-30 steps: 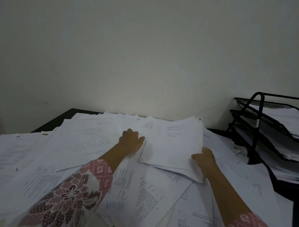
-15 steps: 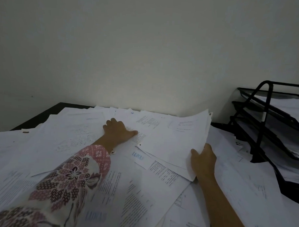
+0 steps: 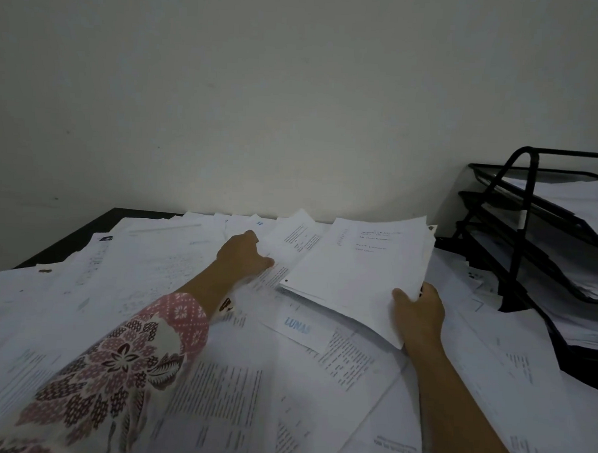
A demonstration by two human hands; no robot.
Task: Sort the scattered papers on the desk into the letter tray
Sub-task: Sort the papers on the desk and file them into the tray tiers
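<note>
Stack (image 3: 364, 270) raised higher than before; right hand (image 3: 419, 313) clamps its near corner. Left hand (image 3: 245, 254) beside it, grip unclear. Long axis points toward wall (image 3: 295, 123).

1. Letter tray (image 3: 522, 236) runs off the right edge.
2. Right hand (image 3: 419, 313): fingers out of sight under the stack (image 3: 360, 270).
3. Left hand (image 3: 243, 254): fingertips hidden behind its knuckles.
4. Print on the papers (image 3: 215, 394) is too small to read.
5. Desk (image 3: 85, 234) is mostly buried.
</note>
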